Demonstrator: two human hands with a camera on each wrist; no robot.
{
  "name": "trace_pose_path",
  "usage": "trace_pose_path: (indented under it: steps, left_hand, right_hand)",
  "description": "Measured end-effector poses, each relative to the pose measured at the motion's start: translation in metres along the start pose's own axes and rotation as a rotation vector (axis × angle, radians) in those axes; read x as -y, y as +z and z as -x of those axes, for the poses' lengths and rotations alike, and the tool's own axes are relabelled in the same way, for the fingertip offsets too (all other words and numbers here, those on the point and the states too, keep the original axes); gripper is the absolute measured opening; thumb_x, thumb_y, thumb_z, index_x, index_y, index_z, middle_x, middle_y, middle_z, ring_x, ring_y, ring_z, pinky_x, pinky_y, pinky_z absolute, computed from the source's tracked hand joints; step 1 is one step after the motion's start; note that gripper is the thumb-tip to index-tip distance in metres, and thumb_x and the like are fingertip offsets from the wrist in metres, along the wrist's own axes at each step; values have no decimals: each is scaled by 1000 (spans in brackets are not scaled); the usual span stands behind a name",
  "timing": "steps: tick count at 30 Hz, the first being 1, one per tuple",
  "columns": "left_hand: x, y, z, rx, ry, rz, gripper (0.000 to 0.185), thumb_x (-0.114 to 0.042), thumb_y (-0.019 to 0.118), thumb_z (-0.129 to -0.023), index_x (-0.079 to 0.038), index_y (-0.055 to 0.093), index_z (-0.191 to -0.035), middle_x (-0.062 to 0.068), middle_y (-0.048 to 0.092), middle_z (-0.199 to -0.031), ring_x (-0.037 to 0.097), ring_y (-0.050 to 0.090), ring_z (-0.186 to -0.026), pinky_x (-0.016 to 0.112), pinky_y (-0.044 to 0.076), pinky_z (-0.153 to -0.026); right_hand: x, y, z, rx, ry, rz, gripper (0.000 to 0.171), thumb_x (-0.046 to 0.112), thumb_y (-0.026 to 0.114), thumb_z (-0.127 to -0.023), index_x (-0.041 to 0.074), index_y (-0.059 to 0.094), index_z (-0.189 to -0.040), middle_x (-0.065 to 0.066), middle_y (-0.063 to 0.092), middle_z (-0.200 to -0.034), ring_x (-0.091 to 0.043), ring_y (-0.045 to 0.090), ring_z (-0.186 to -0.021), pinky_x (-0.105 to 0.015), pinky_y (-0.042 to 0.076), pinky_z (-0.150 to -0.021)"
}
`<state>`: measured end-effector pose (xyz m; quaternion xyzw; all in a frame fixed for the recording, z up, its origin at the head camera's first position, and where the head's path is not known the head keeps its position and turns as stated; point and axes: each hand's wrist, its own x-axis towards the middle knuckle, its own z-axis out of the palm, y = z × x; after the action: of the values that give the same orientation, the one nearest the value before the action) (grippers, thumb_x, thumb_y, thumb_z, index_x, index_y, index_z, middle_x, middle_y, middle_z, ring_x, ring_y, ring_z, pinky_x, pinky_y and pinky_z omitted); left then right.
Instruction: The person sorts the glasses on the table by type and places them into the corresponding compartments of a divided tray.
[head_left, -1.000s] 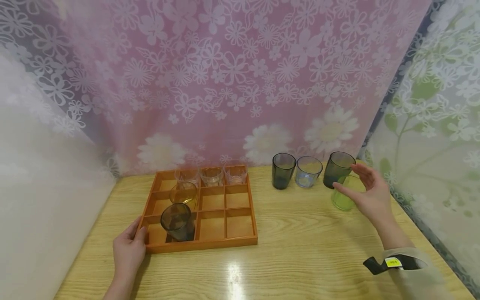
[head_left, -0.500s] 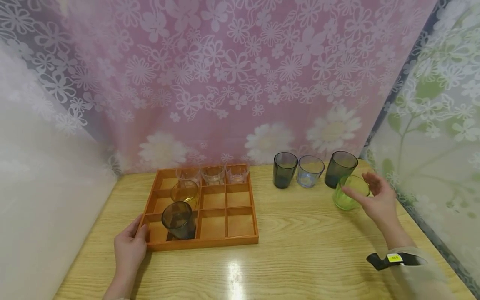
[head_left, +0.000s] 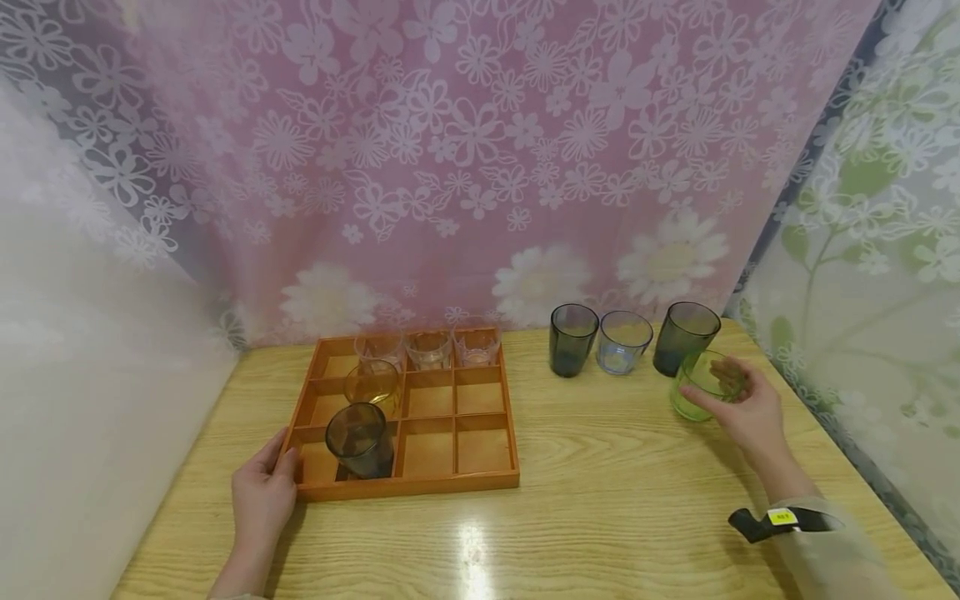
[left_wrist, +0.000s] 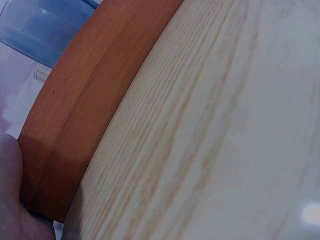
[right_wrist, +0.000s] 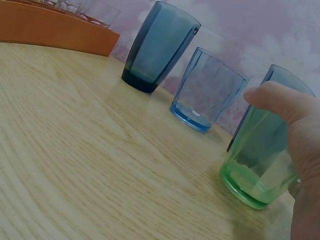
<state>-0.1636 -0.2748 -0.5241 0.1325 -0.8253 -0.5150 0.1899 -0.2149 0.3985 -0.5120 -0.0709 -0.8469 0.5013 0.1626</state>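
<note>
1. Standing at the far right of the wooden table [head_left: 600, 500], the green glass [head_left: 693, 387] is gripped by the right hand [head_left: 738, 408]; the thumb is laid on its near-left side and the fingers are curled round its far-right side.
2. In the right wrist view, the thumb [right_wrist: 280, 100] is seen pressed against the upper wall of the green glass [right_wrist: 257, 165], whose base is set on the table.
3. A dark grey glass [head_left: 681, 337] is placed just behind the green glass, on its far-left side; whether the two touch cannot be told.
4. A pale blue glass [head_left: 621, 342] and a second dark glass [head_left: 572, 339] are lined up to the left of it along the far edge, upright and slightly apart.
5. The orange compartment tray [head_left: 480, 483] is located left of centre, well apart from the green glass.
6. The near-left corner of the tray is held by the left hand [head_left: 262, 500]; the thumb is set on the rim and the fingers are kept together along the left wall.
7. A dark smoked glass [head_left: 360, 440] is seated in the near row of the tray, an amber glass [head_left: 371, 387] in the middle row behind it, and three clear glasses [head_left: 427, 348] in the far row.
8. A floral pink curtain [head_left: 465, 167] is hung behind the table.
</note>
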Motion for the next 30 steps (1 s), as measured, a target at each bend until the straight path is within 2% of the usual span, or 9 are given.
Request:
trace_pose_path:
  steps: [6,10,16,22,30]
  left_hand:
    - [0,0,0,-11,5,3,40,-2,64,-104,5,63,-143,21,63,-138,34,56,-132,3,42,-89]
    - [1,0,-1,-10,10,5,40,-2,64,-104,4,63,-143,21,63,-137,34,56,-131,3,42,-89]
    - [0,0,0,-1,4,5,40,-1,64,-104,4,62,-144,22,63,-138,34,56,-132,3,42,-89]
    - [1,1,1,3,5,9,41,-1,64,-104,5,62,-144,22,62,-139,34,55,-132,3,41,-89]
    - [3,0,-1,0,12,8,40,-3,64,-104,4,62,-144,22,63,-139,33,56,-132,3,42,-89]
  right_hand:
    - [0,6,-1,15,-18,-9,89,20,87,-91,-1,36,-160,3,56,-140,-4,54,-124,-6,44,-93]
    - [1,9,-2,-1,-18,-8,90,19,88,-90,-3,35,-160,5,57,-138,-2,55,-121,-6,44,-94]
    - [1,11,-2,-35,-33,-64,83,13,88,-90,-6,40,-155,16,61,-128,2,58,-117,-9,47,-96]
    - [10,7,3,-53,-51,-102,77,8,86,-90,-2,43,-153,8,62,-132,0,59,-116,-8,47,-93]
    - [44,7,9,-11,-105,-140,69,5,88,-88,0,52,-147,6,63,-133,-4,59,-119,-9,49,-92]
